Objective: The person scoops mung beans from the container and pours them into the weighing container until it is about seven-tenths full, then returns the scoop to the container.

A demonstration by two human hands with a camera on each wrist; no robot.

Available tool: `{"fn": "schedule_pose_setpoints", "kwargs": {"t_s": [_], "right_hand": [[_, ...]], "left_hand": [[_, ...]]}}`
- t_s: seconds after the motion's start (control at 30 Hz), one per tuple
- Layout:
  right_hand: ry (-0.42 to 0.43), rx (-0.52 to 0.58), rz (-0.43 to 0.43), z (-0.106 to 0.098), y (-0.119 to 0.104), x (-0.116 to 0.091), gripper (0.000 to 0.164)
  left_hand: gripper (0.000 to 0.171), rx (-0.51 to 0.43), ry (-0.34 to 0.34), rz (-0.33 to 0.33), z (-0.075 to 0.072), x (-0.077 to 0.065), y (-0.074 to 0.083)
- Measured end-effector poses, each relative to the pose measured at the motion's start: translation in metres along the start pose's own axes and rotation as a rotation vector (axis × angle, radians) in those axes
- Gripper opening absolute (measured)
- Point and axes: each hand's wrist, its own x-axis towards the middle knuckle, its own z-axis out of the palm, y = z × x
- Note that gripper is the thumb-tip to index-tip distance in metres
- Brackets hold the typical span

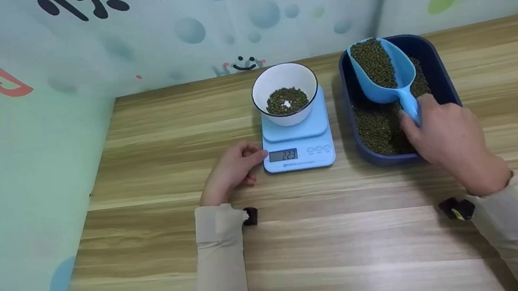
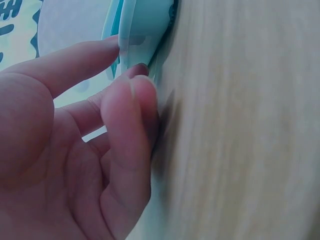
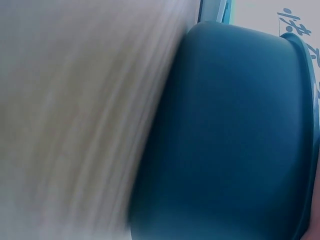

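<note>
A pale printed backdrop rises behind the wood-grain desk, where a navy tub of green beans stands right of a light-blue scale. Over the tub is a loaded blue scoop; a white bowl on the scale holds some beans. The right hand grips the scoop's handle; the left hand, fingers loosely bent, touches the scale's edge.

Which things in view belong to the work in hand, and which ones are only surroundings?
Belong to the work:
blue scoop, held by the right hand
mung beans
navy tub
white bowl
blue digital kitchen scale, touched by the left hand

Only surroundings:
wood-grain tabletop
printed backdrop
</note>
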Motion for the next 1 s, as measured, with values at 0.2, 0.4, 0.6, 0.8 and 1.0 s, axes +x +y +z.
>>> {"fn": "schedule_pose_setpoints", "kwargs": {"t_s": [0.2, 0.4, 0.6, 0.8, 1.0], "right_hand": [[0.055, -0.003, -0.016, -0.004, -0.003, 0.001, 0.036], [0.095, -0.009, -0.014, -0.011, -0.004, 0.003, 0.036], [0.113, 0.028, 0.005, -0.023, -0.003, 0.002, 0.036], [0.123, 0.077, 0.035, -0.043, -0.007, 0.001, 0.037], [0.126, 0.114, 0.058, -0.057, -0.021, 0.001, 0.037]], "left_hand": [[0.024, 0.011, 0.009, 0.006, -0.002, -0.001, 0.0], [0.025, 0.018, 0.012, 0.012, -0.003, -0.003, 0.002], [0.024, -0.013, 0.006, 0.003, -0.002, -0.003, 0.002], [0.025, -0.019, 0.014, 0.006, 0.001, -0.002, 0.004], [0.026, -0.041, 0.013, -0.023, 0.001, -0.001, 0.002]]}}
